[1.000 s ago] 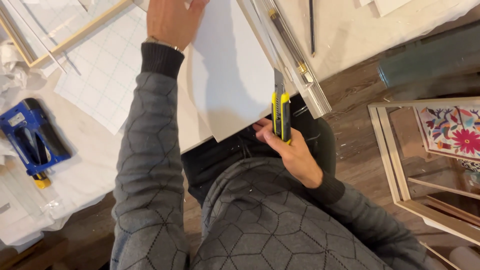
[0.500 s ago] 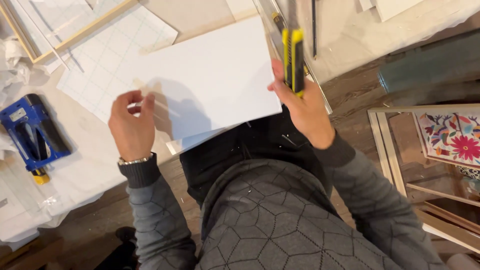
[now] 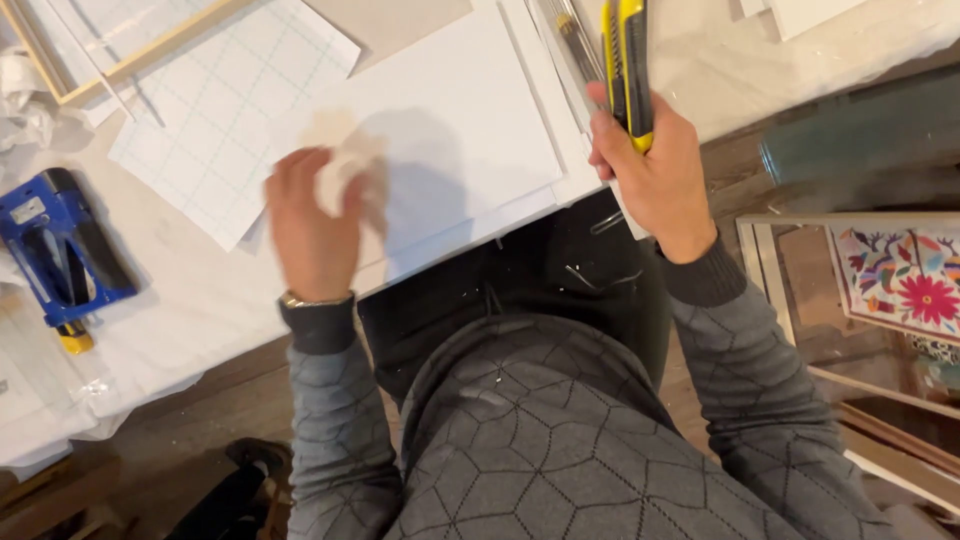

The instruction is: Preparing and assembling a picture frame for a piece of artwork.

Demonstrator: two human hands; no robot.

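My left hand (image 3: pixel 312 225) rests on the near left part of a white board (image 3: pixel 460 140) that lies on the table, with a pale crumpled piece pinched in its fingers; the hand is blurred with motion. My right hand (image 3: pixel 655 165) is closed around a yellow and black utility knife (image 3: pixel 628 62), held upright at the board's right edge. Beside the knife a long metal ruler (image 3: pixel 565 35) runs along that edge.
A gridded sheet (image 3: pixel 215 130) lies left of the board. A blue staple gun (image 3: pixel 60 250) sits at the table's left side, with a wooden frame (image 3: pixel 150 50) behind. Framed pictures, one with bright embroidered flowers (image 3: pixel 900 280), lean at the right on the wooden floor.
My left hand drew back from the board's far end to its near left side. My right hand lifted the knife from the near edge up along the right edge.
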